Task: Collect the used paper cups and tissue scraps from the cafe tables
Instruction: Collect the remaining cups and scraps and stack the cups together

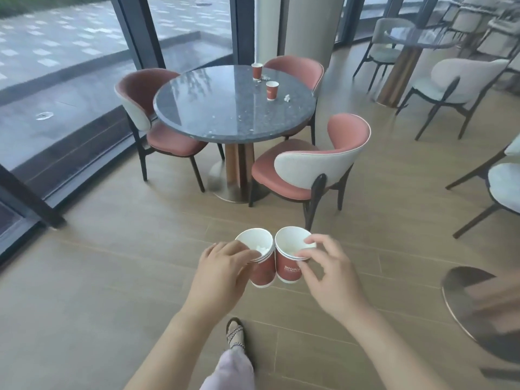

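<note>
The left hand (222,266) is clamped on a nested stack of cups (260,260) with white tissue scraps inside, and the right hand (327,273) pinches the rim of a second cup stack (288,256); the two are touching, held above the floor. With both hands full, the likely risk is a stack tipping and spilling scraps. Two more cups (256,71) and scraps (287,98) wait on the round surface (213,108) ahead.
</note>
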Demonstrator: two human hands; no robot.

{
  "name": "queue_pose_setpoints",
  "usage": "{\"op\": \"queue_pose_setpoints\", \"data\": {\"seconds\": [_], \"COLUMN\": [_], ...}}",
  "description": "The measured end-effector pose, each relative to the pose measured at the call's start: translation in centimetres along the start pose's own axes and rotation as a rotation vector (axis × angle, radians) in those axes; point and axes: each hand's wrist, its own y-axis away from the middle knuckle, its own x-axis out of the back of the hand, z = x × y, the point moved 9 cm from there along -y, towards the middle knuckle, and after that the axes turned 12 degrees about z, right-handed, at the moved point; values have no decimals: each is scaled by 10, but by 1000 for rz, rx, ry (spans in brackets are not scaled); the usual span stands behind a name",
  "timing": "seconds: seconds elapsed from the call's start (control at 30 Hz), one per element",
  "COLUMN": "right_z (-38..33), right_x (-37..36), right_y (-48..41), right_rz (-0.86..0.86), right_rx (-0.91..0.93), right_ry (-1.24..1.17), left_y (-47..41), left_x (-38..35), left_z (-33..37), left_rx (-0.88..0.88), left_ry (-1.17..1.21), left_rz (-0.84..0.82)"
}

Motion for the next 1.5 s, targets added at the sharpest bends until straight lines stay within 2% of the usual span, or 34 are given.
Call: {"op": "queue_pose_setpoints", "data": {"seconds": [0.17, 0.33, 0.5, 0.7, 0.93, 1.1, 1.5], "right_z": [19, 54, 101, 155, 221, 294, 492], "right_x": [-32, -46, -41, -21, 10, 43, 159], "right_y": [-57, -119, -161, -171, -192, -228, -358], "right_rz": [-38, -56, -20, 12, 112, 163, 200], "right_rx": [13, -72, -186, -355, -471, -504, -430], "right_ry": [29, 65, 123, 152, 159, 175, 204], "left_y": [-58, -134, -200, -248, -299, -354, -508], "left_x": [-31, -77, -136, -192, -255, -318, -467], "left_z": [-31, -48, -38, -8, 33, 86, 233], "left_rx": [30, 4, -110, -219, -313, -378, -381], "left_ry": [93, 185, 216, 260, 268, 265, 264], "left_rz": [-52, -173, -293, -437, -513, -520, -439]}}
